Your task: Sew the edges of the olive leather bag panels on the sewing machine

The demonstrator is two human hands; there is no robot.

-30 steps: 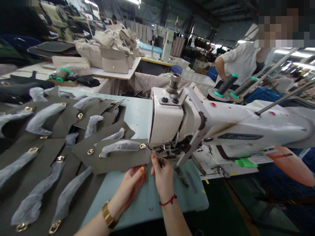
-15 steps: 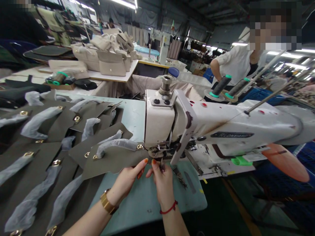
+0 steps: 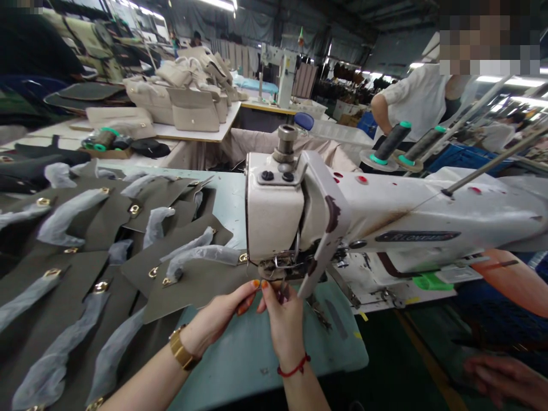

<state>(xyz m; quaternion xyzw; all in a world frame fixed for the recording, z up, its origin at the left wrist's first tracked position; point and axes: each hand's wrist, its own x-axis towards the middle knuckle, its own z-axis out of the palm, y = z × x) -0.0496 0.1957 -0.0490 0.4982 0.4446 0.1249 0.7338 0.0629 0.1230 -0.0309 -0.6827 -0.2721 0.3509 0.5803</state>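
Busy bag workshop all around, with cream handbags (image 3: 194, 108) stacked on a far table and a person in a white shirt (image 3: 422, 100) at the next station. Up close, the pale green worktable (image 3: 252, 348) carried a big white sewing machine (image 3: 325, 217), and the olive panel (image 3: 201, 282) lay with its right edge tucked under the machine head. The left hand (image 3: 222, 317) had thumb and fingers pinched on that near edge of the panel, while the right hand (image 3: 280, 311) was mostly closed, fingertips bunched right below the needle area. Looked to me like the lining-up step just ahead of stitching, so the next move would call for keeping the edge flat and straight and fingers out from under the foot. Honestly couldn't tell whether the right hand gripped the panel, a thread or nothing, since the needle and foot were buried behind the head and the fingers. More olive panels with wrapped handles (image 3: 64, 214) covered the left side, some cut off by the frame. Another person's hand (image 3: 503, 377) poked in bottom right, blurry.
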